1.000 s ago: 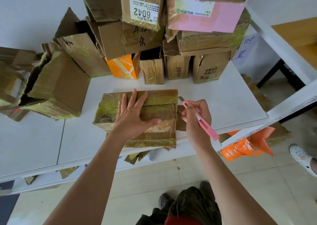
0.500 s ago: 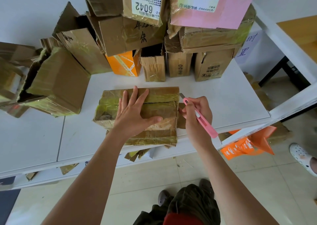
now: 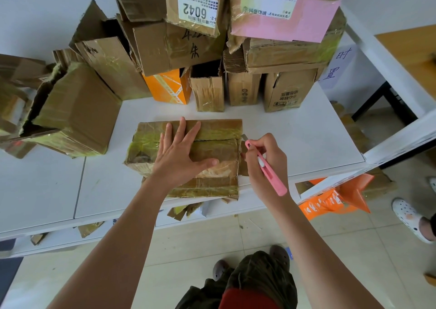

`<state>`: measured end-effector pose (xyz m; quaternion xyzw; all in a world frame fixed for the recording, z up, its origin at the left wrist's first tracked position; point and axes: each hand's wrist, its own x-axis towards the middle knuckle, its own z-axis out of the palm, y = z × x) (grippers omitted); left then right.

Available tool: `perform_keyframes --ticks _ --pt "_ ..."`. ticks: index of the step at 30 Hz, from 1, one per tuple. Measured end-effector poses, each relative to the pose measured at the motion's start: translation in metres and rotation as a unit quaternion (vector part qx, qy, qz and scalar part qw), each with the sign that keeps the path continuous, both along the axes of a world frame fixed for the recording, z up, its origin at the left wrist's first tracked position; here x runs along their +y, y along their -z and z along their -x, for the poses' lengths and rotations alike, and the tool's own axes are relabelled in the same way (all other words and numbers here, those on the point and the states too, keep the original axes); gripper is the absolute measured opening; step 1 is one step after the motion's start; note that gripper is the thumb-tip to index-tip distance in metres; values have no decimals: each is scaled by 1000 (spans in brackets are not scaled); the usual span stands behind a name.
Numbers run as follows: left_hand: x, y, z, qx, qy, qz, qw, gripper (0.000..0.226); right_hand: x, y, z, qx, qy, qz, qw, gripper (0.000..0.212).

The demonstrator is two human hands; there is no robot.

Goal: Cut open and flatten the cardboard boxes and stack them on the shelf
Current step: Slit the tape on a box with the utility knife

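Blade of pink cutter [image 3: 266, 167] meets taped box's [image 3: 212, 148] right edge, shelf [image 3: 295, 129] beyond

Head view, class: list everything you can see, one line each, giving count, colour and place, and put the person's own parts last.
taped box: one, brown with yellowish tape, at the shelf's front edge under the left hand.
utility knife: one, pink, blade at the box's right end.
box pile: many, brown, stacked at the back.
orange box: one, under the pile.
torn box: one, brown, left.
shelf: one, white.
orange bag: one, below the shelf, right.
left hand: flat, pressing the box.
right hand: grips the knife.
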<state>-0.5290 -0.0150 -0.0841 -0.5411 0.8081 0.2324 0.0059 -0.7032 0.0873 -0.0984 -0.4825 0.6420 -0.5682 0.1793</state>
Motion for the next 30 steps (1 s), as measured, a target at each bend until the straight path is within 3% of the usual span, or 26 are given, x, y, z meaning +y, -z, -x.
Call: perform_keyframes --ticks 17,21,30 --pt "1 0 0 7 -3 -3 1000 120 20 1 -6 -13 -40 -13 999 6" --pt "0 0 1 8 -6 -2 1000 118 18 -1 5 -85 -40 -13 996 5" --pt "-1 2 3 12 -10 7 1000 117 -2 2 -2 1 -35 -13 999 7"
